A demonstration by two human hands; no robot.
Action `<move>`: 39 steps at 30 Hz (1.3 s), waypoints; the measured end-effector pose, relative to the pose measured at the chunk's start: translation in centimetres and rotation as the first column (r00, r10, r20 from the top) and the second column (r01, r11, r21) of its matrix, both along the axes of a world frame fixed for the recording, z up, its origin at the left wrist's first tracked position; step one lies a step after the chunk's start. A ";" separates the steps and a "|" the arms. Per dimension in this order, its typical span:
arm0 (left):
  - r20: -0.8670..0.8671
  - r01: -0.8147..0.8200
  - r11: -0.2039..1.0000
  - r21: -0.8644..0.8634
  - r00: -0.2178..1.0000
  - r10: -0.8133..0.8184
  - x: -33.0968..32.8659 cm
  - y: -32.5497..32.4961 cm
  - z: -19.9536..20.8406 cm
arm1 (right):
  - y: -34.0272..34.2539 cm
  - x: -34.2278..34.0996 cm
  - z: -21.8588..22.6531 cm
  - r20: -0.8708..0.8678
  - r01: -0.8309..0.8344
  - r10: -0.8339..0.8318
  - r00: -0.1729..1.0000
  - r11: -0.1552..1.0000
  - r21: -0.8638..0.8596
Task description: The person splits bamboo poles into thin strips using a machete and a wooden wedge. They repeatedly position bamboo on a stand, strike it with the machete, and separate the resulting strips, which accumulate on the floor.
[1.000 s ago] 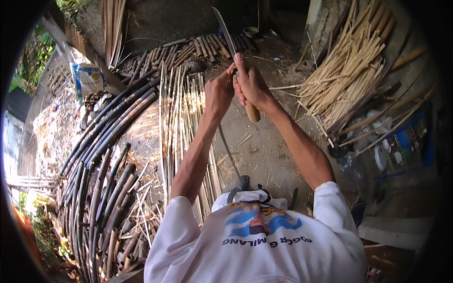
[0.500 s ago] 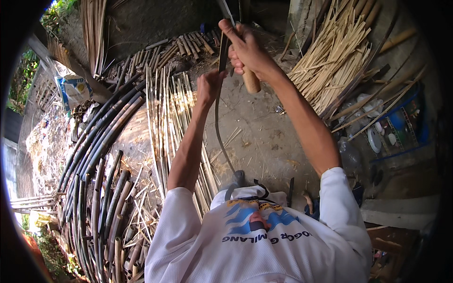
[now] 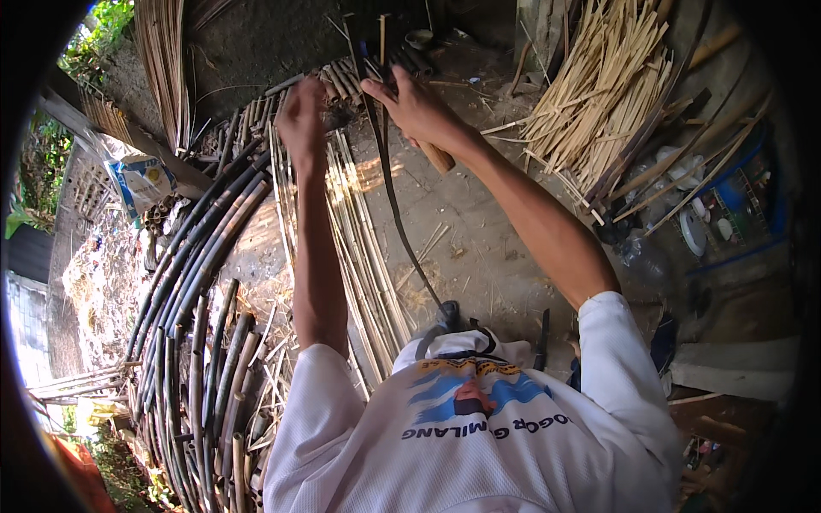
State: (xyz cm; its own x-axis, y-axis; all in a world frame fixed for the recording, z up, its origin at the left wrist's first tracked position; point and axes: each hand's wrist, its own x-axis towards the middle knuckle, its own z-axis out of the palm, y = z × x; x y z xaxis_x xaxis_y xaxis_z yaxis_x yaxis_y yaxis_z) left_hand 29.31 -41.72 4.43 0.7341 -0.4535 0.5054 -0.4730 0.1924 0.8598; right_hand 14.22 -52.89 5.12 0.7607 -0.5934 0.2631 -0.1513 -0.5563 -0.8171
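Observation:
My right hand (image 3: 421,109) is closed round a knife whose pale wooden handle (image 3: 438,159) sticks out below the palm. Its blade is hard to make out. A long dark strip (image 3: 395,201), seemingly bamboo, passes by my right thumb and curves down toward my lap. Beyond the fingers a short, thin light stick (image 3: 382,38) points away from me. My left hand (image 3: 304,120) is raised to the left, apart from the dark strip. Its fingers are curled and slightly blurred, and what they hold, if anything, is hidden.
Long pale split strips (image 3: 363,248) lie on the ground left of centre. Dark bamboo poles (image 3: 201,231) curve along the left, with cut lengths (image 3: 209,376) below. A heap of light slats (image 3: 599,94) stands at the far right, near a blue-edged crate (image 3: 735,265).
My left hand has left the dark strip and moved left, away from my right hand. My right hand, still on the knife, has shifted slightly left and downward.

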 end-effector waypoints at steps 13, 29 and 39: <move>0.255 0.296 0.946 0.128 0.912 -0.320 -5.3 1.9 9.7 | 8.3 -0.9 -17.3 0.071 -0.041 0.010 0.997 0.886 0.462; 0.343 -0.167 0.986 0.001 0.926 0.156 -15.8 2.6 14.5 | 9.9 -11.8 -16.0 0.205 -0.322 0.249 0.947 0.679 0.660; 0.266 0.304 0.916 0.263 0.889 -0.372 -8.9 2.4 16.2 | 9.1 -12.3 -20.0 -0.286 -0.082 0.150 0.946 0.968 0.238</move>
